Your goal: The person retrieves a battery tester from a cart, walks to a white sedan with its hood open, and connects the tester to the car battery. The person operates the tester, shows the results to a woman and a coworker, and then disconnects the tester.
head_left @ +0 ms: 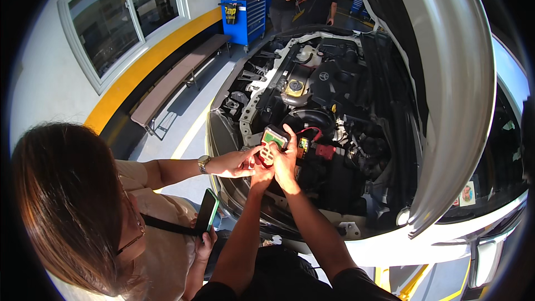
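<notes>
A handheld tester (pixel 268 155) with a green screen and light keys is held over the front of an open engine bay. My left hand (pixel 262 176) is closed around its lower end. On its right side, my right hand (pixel 286 161) grips it, with the thumb by the keys and the index finger stretched along the upper edge. Another person's hand (pixel 237 163), wearing a wristwatch, reaches in from the left to the tester. Beyond my right hand, a red cable (pixel 313 130) curves above a red clamp or cover (pixel 325 151); I cannot tell which.
The person at my left holds a phone (pixel 207 210) in the other hand. A raised hood (pixel 446 100) stands on the right, over the engine (pixel 334 81). A bench (pixel 178 81) runs along the wall, with a blue tool cabinet (pixel 243 19) beyond. Two people stand behind the car.
</notes>
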Motion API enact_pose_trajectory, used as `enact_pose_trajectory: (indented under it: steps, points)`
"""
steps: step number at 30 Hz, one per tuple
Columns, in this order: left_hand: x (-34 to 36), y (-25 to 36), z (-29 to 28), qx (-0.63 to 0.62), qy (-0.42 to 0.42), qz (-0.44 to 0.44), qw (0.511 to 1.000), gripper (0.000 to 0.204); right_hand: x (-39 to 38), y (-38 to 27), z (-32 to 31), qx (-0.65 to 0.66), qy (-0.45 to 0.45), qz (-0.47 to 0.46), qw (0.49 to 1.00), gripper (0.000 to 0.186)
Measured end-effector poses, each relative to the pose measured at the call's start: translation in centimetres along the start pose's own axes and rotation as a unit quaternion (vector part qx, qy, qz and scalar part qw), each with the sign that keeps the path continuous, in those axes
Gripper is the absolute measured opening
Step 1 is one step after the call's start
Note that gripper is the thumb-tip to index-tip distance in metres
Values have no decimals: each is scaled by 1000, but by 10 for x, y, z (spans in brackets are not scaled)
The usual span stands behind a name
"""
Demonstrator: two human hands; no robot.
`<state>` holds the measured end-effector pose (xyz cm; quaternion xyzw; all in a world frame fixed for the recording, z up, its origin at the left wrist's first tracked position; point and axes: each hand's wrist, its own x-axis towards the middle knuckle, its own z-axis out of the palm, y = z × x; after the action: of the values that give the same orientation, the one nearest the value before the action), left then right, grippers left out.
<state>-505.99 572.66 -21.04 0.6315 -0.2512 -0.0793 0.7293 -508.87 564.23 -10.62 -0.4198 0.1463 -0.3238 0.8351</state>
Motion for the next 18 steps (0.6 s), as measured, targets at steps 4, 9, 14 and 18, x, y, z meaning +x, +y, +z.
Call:
enact_pose_trajectory:
  steps: [4,9,14,18]
  points:
    - [0,8,3,-7,4,-3,1000,61,-3,0,-1,-1,-2,-1,1000,72]
    - [3,-4,-6,-11,-13,-10,1000,66,0,4,2,-4,0,-7,1000,72]
    - [1,8,4,-46,3,-40,998,66,-1,3,-1,2,3,-15,1000,70]
    - [1,10,1,-58,-7,-31,998,67,0,4,-1,12,-8,-14,1000,70]
